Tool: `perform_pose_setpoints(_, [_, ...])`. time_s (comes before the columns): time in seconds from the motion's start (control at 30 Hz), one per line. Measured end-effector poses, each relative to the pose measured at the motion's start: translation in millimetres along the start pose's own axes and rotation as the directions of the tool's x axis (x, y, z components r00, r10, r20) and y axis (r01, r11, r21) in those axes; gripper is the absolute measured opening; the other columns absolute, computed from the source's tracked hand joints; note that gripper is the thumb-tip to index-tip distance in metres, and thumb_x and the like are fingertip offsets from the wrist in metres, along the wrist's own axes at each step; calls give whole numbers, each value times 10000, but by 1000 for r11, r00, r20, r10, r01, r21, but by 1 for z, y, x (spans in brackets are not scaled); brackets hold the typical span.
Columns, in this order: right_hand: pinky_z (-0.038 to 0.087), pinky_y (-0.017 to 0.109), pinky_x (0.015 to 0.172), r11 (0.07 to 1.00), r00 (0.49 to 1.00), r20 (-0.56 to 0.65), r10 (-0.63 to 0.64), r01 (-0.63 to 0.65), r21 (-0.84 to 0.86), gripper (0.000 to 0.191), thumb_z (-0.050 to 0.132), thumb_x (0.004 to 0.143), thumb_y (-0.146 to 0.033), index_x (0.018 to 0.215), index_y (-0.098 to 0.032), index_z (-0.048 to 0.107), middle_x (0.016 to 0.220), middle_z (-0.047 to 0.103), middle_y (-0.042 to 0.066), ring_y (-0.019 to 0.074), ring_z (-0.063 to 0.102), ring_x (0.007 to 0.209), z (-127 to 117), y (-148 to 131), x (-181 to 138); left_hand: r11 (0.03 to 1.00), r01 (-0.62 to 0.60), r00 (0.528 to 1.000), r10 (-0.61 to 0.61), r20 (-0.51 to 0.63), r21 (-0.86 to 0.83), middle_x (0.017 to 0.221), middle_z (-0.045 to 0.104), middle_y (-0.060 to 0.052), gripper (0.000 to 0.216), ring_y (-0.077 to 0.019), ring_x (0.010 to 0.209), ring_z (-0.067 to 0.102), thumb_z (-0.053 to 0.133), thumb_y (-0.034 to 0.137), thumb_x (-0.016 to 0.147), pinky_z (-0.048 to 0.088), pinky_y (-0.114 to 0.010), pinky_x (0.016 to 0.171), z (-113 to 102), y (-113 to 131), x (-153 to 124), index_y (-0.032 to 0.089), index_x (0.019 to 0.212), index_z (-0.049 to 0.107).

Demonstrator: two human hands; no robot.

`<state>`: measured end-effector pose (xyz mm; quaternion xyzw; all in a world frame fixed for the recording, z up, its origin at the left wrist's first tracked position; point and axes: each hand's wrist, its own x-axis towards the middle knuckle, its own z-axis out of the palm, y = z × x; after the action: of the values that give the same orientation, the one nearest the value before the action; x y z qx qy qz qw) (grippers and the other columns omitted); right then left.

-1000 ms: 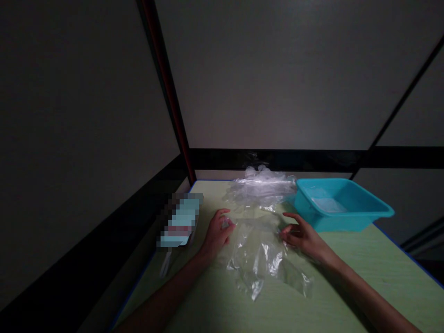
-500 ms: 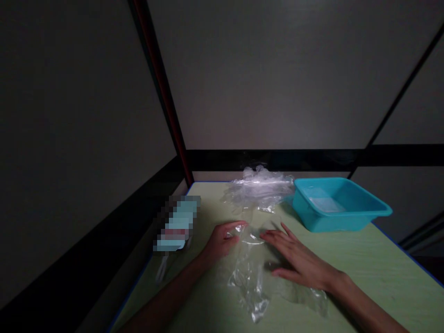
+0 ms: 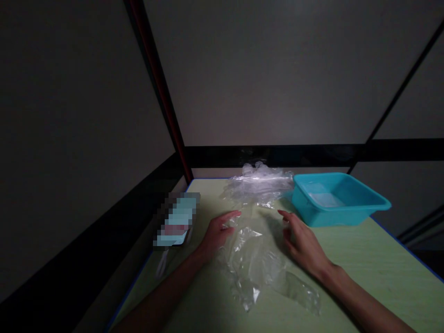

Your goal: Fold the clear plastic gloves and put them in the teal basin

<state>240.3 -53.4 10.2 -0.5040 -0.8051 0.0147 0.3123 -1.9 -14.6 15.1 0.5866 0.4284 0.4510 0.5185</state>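
A crumpled piece of thin clear plastic, which looks like a disposable glove (image 3: 255, 263), lies spread on the table between my hands. My left hand (image 3: 218, 233) is at its upper left edge, with thumb and index finger apart and a bit of the plastic showing between them. Whether the lower fingers touch it is hidden. To the right of the plastic, my right hand (image 3: 300, 238) hovers over the table, fingers loosely bent and apart, holding nothing. Farther back lies a pile of similar clear plastic (image 3: 260, 182).
A turquoise plastic basin (image 3: 340, 215) stands at the back right with something pale inside. At the table's left edge lies a phone-like object (image 3: 178, 222), its screen blurred out. Walls close in behind and left of the green table (image 3: 374, 259).
My right hand has lifted off the clear plastic and moved right and slightly away. My left hand stays nearly in place. The plastic's top edge has crumpled down toward me.
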Motion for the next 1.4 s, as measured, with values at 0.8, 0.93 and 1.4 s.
perform_pose_setpoints(0.8, [380, 368, 697, 965, 820, -548, -164, 18, -263, 277, 491, 744, -82, 983, -220, 480, 860, 486, 63, 216, 503, 786, -24, 4, -2, 987, -25, 1000, 27, -9, 156, 1007, 640, -35, 443, -246, 971, 548, 495, -19, 512, 430, -230, 600, 3, 3, 2, 187, 858, 678])
perform_pose_setpoints(0.93, [425, 346, 720, 986, 921, -351, -167, 160, -49, 304, 442, 772, -79, 1039, -219, 477, 912, 508, 73, 209, 513, 857, -20, 1, -2, 985, -37, 999, 35, 11, 167, 1016, 636, -30, 448, -235, 941, 559, 493, -15, 516, 428, -221, 581, 3, 2, 2, 189, 872, 672])
perform_pose_setpoints(1.4, [251, 399, 1026, 997, 959, 282, -19, 40, -70, 499, 246, 889, -319, 1328, -83, 280, 1371, 283, 132, 205, 253, 1259, 20, 29, 5, 949, -7, 999, -9, 49, 316, 1115, 579, -48, 602, -15, 416, 418, 474, 40, 567, 325, -141, 388, 0, -9, 4, 148, 1159, 494])
